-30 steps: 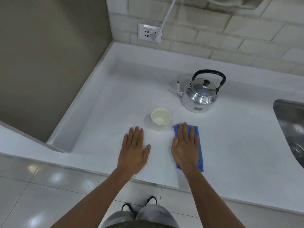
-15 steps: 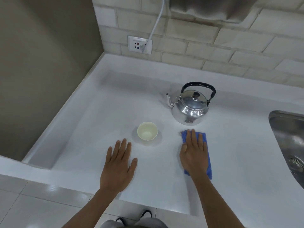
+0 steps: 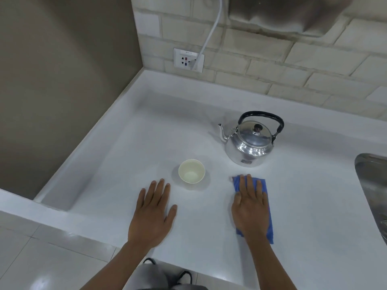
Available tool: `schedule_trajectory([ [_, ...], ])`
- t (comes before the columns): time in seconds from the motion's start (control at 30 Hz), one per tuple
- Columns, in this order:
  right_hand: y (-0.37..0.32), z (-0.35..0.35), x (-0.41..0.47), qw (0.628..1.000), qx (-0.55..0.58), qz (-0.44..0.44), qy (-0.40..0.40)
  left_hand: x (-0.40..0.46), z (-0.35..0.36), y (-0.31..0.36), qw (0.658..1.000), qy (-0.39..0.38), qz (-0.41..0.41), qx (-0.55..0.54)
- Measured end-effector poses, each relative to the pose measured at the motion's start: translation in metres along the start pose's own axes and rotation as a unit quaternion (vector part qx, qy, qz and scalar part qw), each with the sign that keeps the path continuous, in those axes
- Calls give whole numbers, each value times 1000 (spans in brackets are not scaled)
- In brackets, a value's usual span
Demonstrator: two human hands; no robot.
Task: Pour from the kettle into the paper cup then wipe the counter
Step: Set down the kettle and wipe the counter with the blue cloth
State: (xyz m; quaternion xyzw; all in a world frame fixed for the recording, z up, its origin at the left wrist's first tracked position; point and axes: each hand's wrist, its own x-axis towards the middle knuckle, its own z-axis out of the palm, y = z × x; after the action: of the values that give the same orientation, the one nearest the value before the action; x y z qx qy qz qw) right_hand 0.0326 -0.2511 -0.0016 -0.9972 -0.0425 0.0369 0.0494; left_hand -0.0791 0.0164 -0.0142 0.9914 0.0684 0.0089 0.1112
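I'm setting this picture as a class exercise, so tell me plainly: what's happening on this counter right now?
A person stands at a white counter. The right hand lies flat on a blue cloth, pressing it to the surface. The left hand rests open and flat on the bare counter, holding nothing. The paper cup stands upright just beyond the left hand, and the metal kettle sits upright farther back, lid on, untouched.
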Motion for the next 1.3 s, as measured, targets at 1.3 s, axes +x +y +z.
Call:
schedule_trajectory([
  [1.3, -64, -15, 49, 972, 5, -233, 8, 74, -3, -41, 999, 25, 40, 3],
])
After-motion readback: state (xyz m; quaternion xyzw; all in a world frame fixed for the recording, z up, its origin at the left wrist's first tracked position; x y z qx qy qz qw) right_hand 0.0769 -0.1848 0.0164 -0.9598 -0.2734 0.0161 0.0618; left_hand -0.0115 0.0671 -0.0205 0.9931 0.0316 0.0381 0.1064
